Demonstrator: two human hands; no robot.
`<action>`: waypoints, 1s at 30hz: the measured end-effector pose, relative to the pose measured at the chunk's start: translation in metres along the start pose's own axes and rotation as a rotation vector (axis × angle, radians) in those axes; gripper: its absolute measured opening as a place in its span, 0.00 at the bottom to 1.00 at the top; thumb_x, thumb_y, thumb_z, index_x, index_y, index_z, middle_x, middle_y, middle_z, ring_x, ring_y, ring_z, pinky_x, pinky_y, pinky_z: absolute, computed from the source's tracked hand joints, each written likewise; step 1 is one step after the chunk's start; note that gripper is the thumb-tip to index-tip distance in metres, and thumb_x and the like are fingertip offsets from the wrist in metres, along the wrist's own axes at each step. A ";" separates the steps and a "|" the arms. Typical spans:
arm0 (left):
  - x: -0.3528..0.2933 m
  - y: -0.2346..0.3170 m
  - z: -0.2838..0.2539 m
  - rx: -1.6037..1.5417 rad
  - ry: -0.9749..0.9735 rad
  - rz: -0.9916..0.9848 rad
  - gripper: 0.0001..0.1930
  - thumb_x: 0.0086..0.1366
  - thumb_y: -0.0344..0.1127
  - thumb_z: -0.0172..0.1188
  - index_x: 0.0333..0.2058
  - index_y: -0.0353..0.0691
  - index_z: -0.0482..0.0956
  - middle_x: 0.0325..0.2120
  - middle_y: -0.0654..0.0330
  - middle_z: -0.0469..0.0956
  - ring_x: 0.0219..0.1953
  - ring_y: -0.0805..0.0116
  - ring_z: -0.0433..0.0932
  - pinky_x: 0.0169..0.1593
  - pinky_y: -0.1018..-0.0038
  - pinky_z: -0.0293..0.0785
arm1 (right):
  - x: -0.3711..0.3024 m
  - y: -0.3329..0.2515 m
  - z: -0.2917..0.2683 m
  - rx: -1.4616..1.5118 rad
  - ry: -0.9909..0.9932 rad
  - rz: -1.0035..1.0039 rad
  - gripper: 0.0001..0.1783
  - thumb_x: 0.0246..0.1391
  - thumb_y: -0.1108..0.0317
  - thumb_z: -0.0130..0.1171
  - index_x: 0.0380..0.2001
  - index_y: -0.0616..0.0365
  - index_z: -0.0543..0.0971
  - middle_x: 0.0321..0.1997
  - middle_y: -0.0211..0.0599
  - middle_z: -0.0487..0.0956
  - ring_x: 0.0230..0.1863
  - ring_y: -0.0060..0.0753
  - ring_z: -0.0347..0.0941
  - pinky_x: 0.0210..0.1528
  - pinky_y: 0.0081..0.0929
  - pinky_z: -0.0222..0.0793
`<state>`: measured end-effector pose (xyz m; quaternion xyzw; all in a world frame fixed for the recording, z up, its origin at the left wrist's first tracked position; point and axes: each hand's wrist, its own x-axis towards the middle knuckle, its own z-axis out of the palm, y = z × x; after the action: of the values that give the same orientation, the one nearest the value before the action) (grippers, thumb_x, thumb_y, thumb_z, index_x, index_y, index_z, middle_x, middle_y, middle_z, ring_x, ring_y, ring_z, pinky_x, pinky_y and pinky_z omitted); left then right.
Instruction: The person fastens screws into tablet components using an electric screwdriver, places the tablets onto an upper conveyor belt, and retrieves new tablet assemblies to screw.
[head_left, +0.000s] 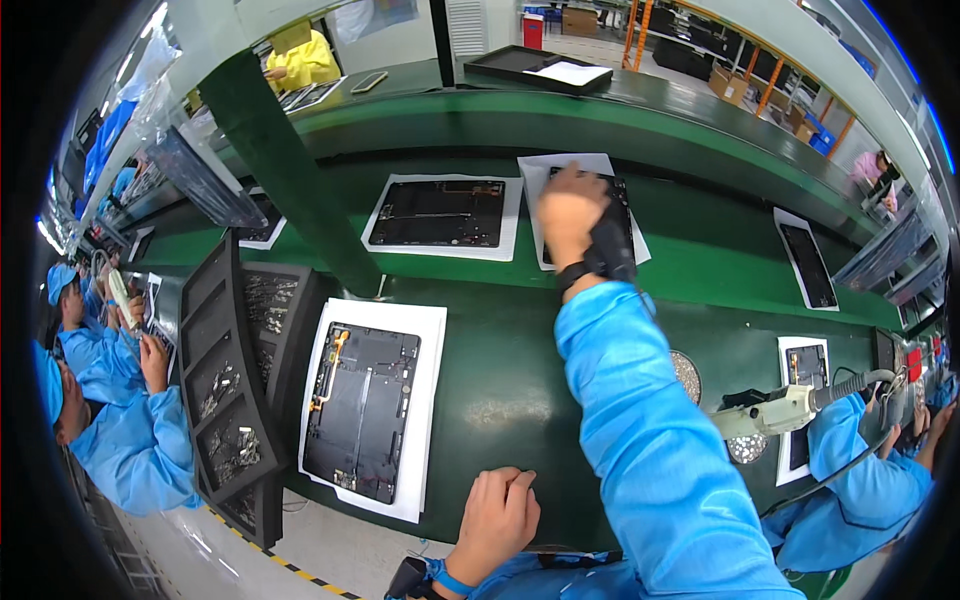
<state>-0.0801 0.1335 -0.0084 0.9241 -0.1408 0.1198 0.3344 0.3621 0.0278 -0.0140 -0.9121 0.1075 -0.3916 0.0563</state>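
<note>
My right hand (573, 203) is over a black tablet housing (617, 190) on a white sheet (536, 168), across the tabletop (500, 370); its fingers look bent, grip hidden, so I can't tell how open. My left hand (500, 512) curls loosely near the edge, contents unclear. Tugging the sheet alone could slide the housing off; a one-sided hold could tip it.

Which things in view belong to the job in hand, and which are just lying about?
Job:
- right hand over black rectangular panel on white paper
- left hand near black panel with orange ribbon

Seemingly lying about:
- shallow black rectangular tray
- red upright bin
</note>
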 end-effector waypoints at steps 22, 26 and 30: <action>0.001 0.014 0.013 -0.099 0.024 0.065 0.10 0.67 0.25 0.59 0.46 0.32 0.80 0.42 0.45 0.79 0.45 0.44 0.77 0.50 0.55 0.73 | 0.033 0.086 -0.078 0.814 -0.508 0.835 0.19 0.67 0.72 0.49 0.57 0.70 0.65 0.55 0.73 0.80 0.59 0.70 0.78 0.61 0.56 0.76; 0.024 0.029 0.013 -0.748 0.019 -0.304 0.24 0.81 0.40 0.49 0.67 0.31 0.68 0.58 0.45 0.78 0.59 0.59 0.78 0.63 0.65 0.71 | -0.009 0.090 -0.159 0.904 -0.373 0.831 0.15 0.66 0.76 0.48 0.52 0.70 0.60 0.48 0.74 0.80 0.54 0.76 0.78 0.59 0.62 0.71; 0.066 0.049 0.022 -1.528 -0.031 -0.175 0.35 0.83 0.52 0.41 0.74 0.28 0.53 0.73 0.41 0.61 0.74 0.50 0.62 0.79 0.58 0.53 | -0.096 0.101 -0.210 1.138 -0.017 0.658 0.13 0.74 0.65 0.49 0.44 0.64 0.60 0.34 0.63 0.76 0.38 0.73 0.77 0.42 0.56 0.71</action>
<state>-0.0329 0.0707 0.0246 0.4455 -0.1156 -0.0505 0.8864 0.1298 -0.0511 0.0439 -0.6624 0.1564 -0.3424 0.6477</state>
